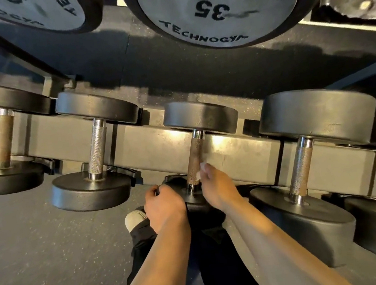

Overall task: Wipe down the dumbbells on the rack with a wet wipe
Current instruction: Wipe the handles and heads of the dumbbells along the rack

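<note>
A black dumbbell with a knurled metal handle lies on the lower rack rail, right in front of me. My right hand pinches a small white wet wipe against the lower right side of that handle. My left hand grips the rim of the same dumbbell's near head, its fingers curled over the edge. Most of the wipe is hidden by my fingers.
More dumbbells lie along the rail: one to the left, one at far left, a bigger one to the right. A head marked 35 hangs on the upper tier. My shoe stands on the speckled floor.
</note>
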